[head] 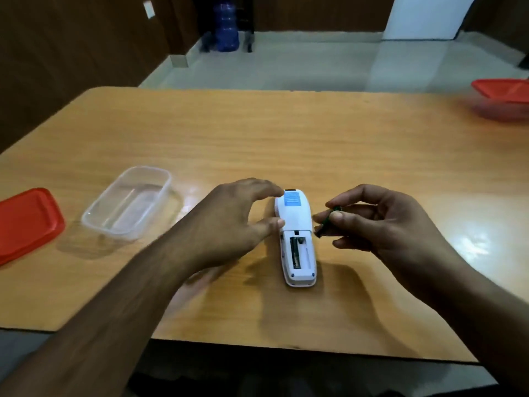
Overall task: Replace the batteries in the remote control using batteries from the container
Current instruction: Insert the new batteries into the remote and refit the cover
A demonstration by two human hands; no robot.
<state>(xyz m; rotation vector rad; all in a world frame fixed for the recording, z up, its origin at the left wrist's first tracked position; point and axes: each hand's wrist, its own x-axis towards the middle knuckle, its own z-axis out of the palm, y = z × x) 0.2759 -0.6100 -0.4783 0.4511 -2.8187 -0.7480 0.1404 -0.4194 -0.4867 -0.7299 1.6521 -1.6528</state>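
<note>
Remote control (pixel 296 239) face down mid-bench (pixel 286 138), long axis running away from the person, compartment open at the near end, one battery (pixel 295 253) seated in the left slot, right slot bare. Right hand (pixel 380 224) just right of it, fingers (pixel 336 216) pinched on a dark green battery (pixel 329 220); nearer that vacant slot. Left hand (pixel 229 222) with fingers spread, thumb touching the remote's left edge. Clear container (pixel 128 202) left of it, seemingly empty; red lid (pixel 27 219) beyond. Red-lidded box (pixel 503 97) far right, contents unseen.
</note>
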